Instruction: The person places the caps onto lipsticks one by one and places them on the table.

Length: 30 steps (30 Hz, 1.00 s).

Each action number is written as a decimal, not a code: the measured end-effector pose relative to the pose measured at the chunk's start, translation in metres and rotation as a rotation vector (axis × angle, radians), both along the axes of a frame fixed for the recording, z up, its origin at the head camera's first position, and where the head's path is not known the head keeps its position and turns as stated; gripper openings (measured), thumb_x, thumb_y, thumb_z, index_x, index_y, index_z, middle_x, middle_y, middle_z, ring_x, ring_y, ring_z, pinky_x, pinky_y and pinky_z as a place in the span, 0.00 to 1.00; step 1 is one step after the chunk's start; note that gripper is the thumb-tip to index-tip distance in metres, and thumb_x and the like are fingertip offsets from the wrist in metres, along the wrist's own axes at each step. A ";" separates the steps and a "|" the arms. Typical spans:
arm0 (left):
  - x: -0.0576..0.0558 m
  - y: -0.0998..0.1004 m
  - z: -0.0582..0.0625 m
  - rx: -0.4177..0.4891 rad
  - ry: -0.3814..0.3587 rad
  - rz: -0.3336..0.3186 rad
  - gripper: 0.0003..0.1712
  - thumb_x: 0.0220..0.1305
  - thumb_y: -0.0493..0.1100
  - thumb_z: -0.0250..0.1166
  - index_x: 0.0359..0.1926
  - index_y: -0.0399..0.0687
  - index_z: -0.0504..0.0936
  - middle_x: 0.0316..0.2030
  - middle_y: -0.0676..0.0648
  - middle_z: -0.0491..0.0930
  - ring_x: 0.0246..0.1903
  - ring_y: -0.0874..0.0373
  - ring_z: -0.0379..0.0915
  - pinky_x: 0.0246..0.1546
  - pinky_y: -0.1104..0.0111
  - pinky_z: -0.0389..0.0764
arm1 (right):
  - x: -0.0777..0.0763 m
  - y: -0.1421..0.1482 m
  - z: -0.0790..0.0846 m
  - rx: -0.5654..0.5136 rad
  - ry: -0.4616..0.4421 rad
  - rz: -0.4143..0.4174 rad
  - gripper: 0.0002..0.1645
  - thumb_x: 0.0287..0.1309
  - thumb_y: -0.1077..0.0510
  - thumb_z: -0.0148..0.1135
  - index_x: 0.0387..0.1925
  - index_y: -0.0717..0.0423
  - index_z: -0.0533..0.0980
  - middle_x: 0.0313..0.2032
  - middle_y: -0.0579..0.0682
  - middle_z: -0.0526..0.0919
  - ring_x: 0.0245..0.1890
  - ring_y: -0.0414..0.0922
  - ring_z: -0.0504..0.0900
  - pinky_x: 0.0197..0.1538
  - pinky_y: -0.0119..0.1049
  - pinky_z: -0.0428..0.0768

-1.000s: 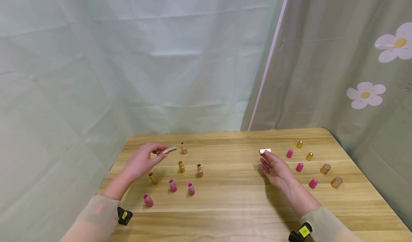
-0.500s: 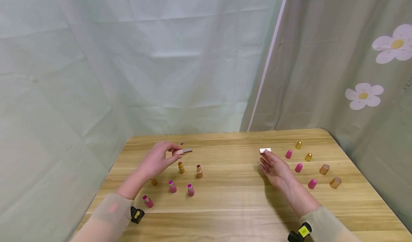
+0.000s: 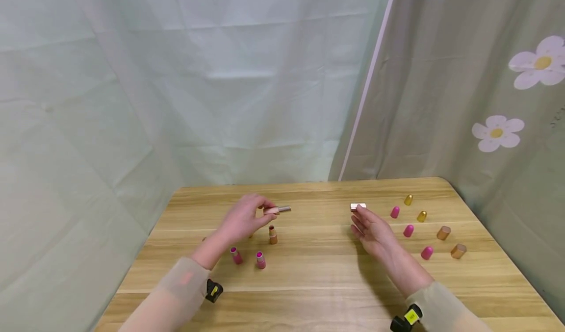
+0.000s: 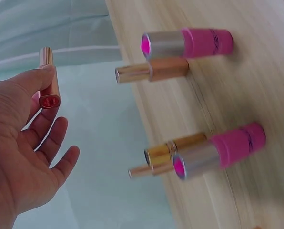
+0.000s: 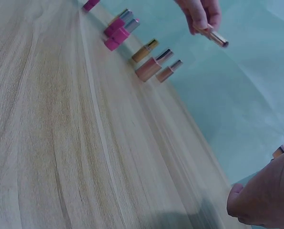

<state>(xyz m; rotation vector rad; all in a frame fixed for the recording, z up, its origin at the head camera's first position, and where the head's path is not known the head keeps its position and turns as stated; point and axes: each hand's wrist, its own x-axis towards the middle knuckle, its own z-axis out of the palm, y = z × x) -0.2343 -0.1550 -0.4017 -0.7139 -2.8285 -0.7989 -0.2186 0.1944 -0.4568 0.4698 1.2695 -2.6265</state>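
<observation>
Between thumb and fingers, my left hand pinches an uncapped rose-gold lipstick tube, lying roughly level above the table with its silvery end toward the right. The left wrist view shows a red label on the bottom of this lipstick. My right hand holds a shiny rose-gold lipstick cap at its fingertips, apart from the tube. In the right wrist view, the cap is mostly hidden behind the hand. Below the left hand stand uncapped lipsticks: pink ones, a rose-gold one and a gold one.
Right of my right hand, pink caps, gold caps and copper-coloured caps stand on the wooden table. A pale curtain hangs behind the table. My left arm hides some of the standing lipsticks.
My left hand has carried the lipstick tube rightward, closer to the cap, passing over the standing lipsticks. The right hand with its cap has shifted slightly left.
</observation>
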 end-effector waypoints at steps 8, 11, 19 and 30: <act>-0.006 0.020 -0.006 -0.009 -0.014 -0.015 0.09 0.64 0.52 0.73 0.43 0.57 0.86 0.36 0.62 0.77 0.45 0.54 0.72 0.45 0.60 0.74 | -0.001 -0.005 -0.001 0.031 0.019 0.003 0.13 0.74 0.57 0.58 0.31 0.44 0.82 0.36 0.40 0.87 0.49 0.41 0.77 0.74 0.46 0.57; -0.007 0.027 -0.007 -0.017 -0.003 -0.020 0.09 0.64 0.51 0.74 0.42 0.57 0.86 0.36 0.61 0.78 0.44 0.54 0.72 0.46 0.60 0.74 | -0.001 -0.008 -0.002 0.052 0.021 0.009 0.12 0.74 0.57 0.58 0.31 0.43 0.81 0.36 0.39 0.87 0.49 0.41 0.77 0.73 0.46 0.57; -0.010 0.041 -0.008 -0.031 -0.014 -0.018 0.09 0.65 0.53 0.73 0.42 0.58 0.86 0.38 0.60 0.80 0.47 0.51 0.76 0.48 0.56 0.74 | -0.001 -0.014 -0.003 0.073 0.023 0.019 0.10 0.73 0.57 0.60 0.32 0.44 0.80 0.36 0.39 0.87 0.51 0.42 0.76 0.73 0.47 0.57; -0.012 0.057 -0.008 -0.038 -0.028 -0.049 0.06 0.66 0.52 0.71 0.40 0.60 0.85 0.37 0.62 0.79 0.47 0.54 0.75 0.50 0.58 0.74 | 0.001 -0.025 -0.001 0.056 0.031 0.033 0.10 0.73 0.56 0.59 0.32 0.43 0.80 0.35 0.38 0.87 0.50 0.42 0.76 0.72 0.46 0.57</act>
